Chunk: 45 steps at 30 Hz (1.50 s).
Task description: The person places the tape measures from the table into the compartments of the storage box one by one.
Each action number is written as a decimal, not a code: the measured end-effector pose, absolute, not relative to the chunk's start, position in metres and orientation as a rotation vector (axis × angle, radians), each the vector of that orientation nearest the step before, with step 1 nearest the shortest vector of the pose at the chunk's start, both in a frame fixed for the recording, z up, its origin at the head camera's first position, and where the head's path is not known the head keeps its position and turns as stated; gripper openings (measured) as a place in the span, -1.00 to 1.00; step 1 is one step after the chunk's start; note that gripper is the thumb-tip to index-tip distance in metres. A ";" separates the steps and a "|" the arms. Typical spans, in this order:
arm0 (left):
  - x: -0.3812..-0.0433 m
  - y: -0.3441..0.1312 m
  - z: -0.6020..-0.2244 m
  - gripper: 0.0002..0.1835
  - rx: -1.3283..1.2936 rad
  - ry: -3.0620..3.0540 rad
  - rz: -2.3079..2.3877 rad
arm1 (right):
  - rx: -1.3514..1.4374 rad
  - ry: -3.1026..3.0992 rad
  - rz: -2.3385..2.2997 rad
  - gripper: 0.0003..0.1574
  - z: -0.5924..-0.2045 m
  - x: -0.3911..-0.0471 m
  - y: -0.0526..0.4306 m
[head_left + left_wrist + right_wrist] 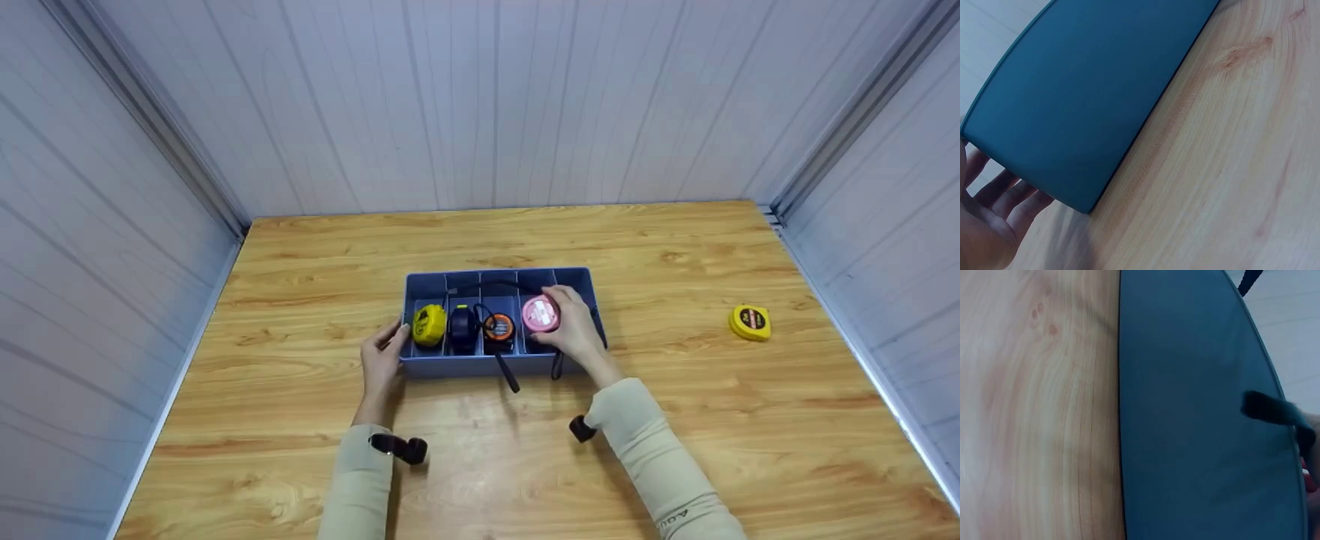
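Note:
A blue-grey divided box (480, 367) stands on the table; its long outer wall (1089, 95) fills much of the left wrist view. My left hand (381, 358) grips the box's left end, thumb at the rim and fingers outside. With my right hand (577, 330) I hold a pink tape measure (540, 313) by its edges, at the box's fourth compartment from the left. Its dark strap (1269, 408) hangs over the front wall. To its left, in separate compartments, sit a yellow tape measure (429, 325), a dark blue one (463, 328) and an orange-and-black one (499, 328).
Another yellow tape measure (750, 322) lies on the wooden table (480, 465), well to the right of the box. The orange one's strap (508, 373) also dangles over the front wall. Pale panel walls (480, 105) enclose the table's back and sides.

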<state>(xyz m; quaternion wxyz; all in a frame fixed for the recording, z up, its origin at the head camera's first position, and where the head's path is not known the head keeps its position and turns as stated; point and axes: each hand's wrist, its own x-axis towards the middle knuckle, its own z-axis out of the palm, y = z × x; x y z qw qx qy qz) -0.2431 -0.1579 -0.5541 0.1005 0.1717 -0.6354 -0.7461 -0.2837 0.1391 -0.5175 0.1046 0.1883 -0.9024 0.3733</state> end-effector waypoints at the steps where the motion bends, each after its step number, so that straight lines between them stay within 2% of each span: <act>1: -0.243 -0.158 -0.554 -0.63 0.508 -1.891 -2.192 | 0.558 -2.674 1.085 -0.07 -0.517 -0.284 0.139; 25: -0.243 -0.157 -0.554 -0.60 0.486 -1.862 -2.228 | 0.740 -2.767 0.772 -0.09 -0.518 -0.289 0.138; 45: -0.244 -0.157 -0.553 -0.64 0.543 -1.880 -2.210 | 0.724 -2.883 0.441 -0.21 -0.515 -0.289 0.127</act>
